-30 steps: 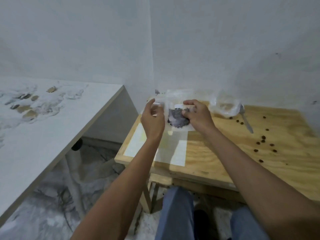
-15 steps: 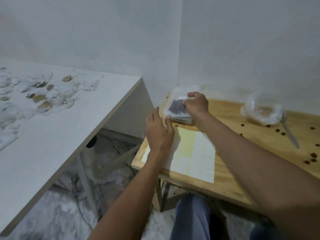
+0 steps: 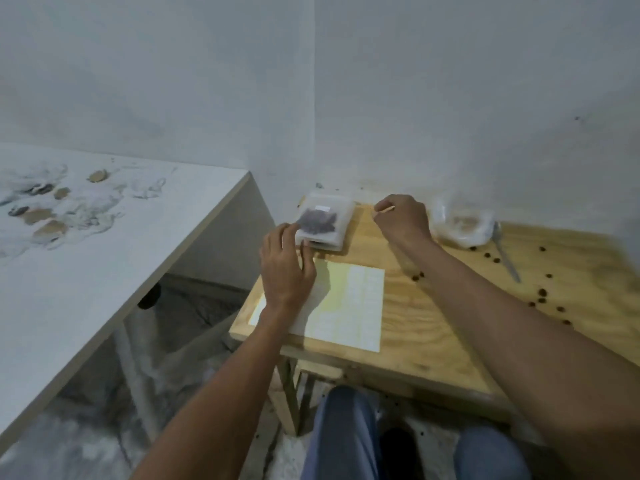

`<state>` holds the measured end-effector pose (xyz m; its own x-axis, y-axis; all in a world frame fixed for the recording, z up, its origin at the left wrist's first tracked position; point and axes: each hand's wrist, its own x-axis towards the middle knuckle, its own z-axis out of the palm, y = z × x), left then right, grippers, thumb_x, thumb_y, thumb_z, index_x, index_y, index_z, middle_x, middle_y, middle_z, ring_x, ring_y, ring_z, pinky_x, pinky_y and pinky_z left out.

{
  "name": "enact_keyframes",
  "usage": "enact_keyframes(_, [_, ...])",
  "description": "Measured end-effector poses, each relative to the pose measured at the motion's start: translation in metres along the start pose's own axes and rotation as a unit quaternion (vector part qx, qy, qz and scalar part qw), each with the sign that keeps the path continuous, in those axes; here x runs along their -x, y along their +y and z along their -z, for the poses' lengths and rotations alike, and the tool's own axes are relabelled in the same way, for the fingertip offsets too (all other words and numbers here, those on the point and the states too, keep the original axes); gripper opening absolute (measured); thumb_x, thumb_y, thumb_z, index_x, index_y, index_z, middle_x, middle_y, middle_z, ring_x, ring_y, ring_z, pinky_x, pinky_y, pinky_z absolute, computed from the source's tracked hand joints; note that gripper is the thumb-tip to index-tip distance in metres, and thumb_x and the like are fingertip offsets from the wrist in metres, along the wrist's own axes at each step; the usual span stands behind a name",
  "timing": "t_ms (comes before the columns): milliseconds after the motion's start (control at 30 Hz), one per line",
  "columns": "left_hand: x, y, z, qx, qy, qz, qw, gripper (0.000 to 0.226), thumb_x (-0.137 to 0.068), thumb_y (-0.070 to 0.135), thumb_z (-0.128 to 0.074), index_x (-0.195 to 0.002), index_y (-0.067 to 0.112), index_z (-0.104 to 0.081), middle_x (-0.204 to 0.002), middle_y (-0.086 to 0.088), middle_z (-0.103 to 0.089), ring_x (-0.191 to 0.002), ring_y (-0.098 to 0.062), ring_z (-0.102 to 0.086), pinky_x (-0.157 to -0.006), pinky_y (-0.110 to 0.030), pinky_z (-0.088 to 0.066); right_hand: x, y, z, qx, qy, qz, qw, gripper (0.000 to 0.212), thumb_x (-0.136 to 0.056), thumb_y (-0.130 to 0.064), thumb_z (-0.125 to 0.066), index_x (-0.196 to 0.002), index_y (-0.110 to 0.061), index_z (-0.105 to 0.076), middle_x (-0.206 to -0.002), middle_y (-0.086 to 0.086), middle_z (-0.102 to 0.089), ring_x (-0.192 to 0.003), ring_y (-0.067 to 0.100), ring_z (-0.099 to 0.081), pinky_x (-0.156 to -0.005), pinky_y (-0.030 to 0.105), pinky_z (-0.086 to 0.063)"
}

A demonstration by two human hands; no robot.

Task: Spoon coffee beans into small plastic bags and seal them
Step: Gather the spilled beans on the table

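Observation:
A small clear bag of dark coffee beans [image 3: 318, 221] with a white label lies on top of a stack of bags [image 3: 330, 242] in the far left corner of the wooden table [image 3: 433, 327]. My left hand [image 3: 284, 268] lies over the table's left side, its straight fingers touching the stack's near left edge. My right hand [image 3: 401, 216] hovers to the right of the stack with curled fingers, and I see nothing held in it. A crumpled clear plastic bag [image 3: 464, 225] sits by the wall, with a metal spoon [image 3: 506, 259] beside it.
A pale sheet of labels [image 3: 349, 306] lies flat near the table's front left. Several loose beans [image 3: 540, 293] are scattered on the right. A white tabletop [image 3: 86, 271] with debris stands to the left, across a gap. My knees are under the table's front edge.
The filled bag went from both hands onto the stack. My right hand has let go and moved right. My left hand moved forward to the stack's edge.

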<state>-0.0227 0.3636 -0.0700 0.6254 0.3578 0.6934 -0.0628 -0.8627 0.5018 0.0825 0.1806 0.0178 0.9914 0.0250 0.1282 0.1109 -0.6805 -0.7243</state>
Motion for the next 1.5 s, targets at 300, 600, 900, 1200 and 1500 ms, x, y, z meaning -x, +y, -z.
enact_keyframes(300, [0.034,0.100,-0.026,0.033,-0.241,-0.180,0.953,0.090,-0.087,0.073,-0.053,-0.146,0.006,-0.048,-0.146,-0.012,-0.052,-0.134,-0.028,-0.046,-0.109,-0.042,-0.039,0.057,0.078,0.065,0.031,-0.055,0.001,0.998,0.012,-0.090,-0.010,-0.070,-0.091,-0.022,-0.074,-0.103,0.004,-0.075,-0.090,0.018,-0.067,-0.076,0.028,-0.050])
enact_keyframes(600, [0.017,0.122,-0.065,-0.116,-0.490,-0.151,0.851,0.155,-0.054,0.104,-0.044,-0.161,0.004,0.007,-0.170,-0.012,0.011,-0.157,-0.024,0.012,-0.127,-0.045,0.004,0.074,0.104,0.055,0.044,-0.059,0.013,0.997,0.022,-0.087,-0.019,-0.077,-0.109,-0.017,-0.078,-0.099,0.002,-0.078,-0.093,0.016,-0.071,-0.082,0.031,-0.057])
enact_keyframes(900, [0.021,0.115,-0.075,-0.114,-0.474,-0.142,0.861,0.155,-0.051,0.107,-0.033,-0.161,0.004,0.003,-0.171,-0.012,0.006,-0.158,-0.022,0.008,-0.127,-0.046,0.002,0.061,0.098,0.040,0.134,-0.082,0.047,0.987,0.006,-0.088,-0.027,-0.076,-0.092,-0.025,-0.079,-0.090,-0.002,-0.076,-0.083,0.019,-0.070,-0.074,0.036,-0.059])
enact_keyframes(1200, [0.023,0.116,-0.073,-0.107,-0.452,-0.139,0.875,0.133,-0.070,0.100,-0.030,-0.162,0.006,-0.007,-0.171,-0.012,0.000,-0.158,-0.023,0.002,-0.127,-0.046,-0.001,0.056,0.113,0.060,-0.247,-0.027,-0.110,0.962,0.010,-0.094,-0.011,-0.066,-0.086,-0.006,-0.069,-0.083,0.016,-0.072,-0.066,0.019,-0.065,-0.067,0.039,-0.059])
enact_keyframes(1500, [0.022,0.116,-0.073,-0.085,-0.450,-0.119,0.881,0.131,-0.069,0.099,-0.037,-0.162,0.010,-0.012,-0.171,-0.008,-0.004,-0.158,-0.019,0.000,-0.127,-0.045,0.000,0.039,0.121,0.058,-0.145,-0.009,-0.137,0.980,0.030,-0.096,-0.018,-0.044,-0.107,-0.010,-0.070,-0.088,-0.001,-0.061,-0.076,0.019,-0.057,-0.063,0.033,-0.041])
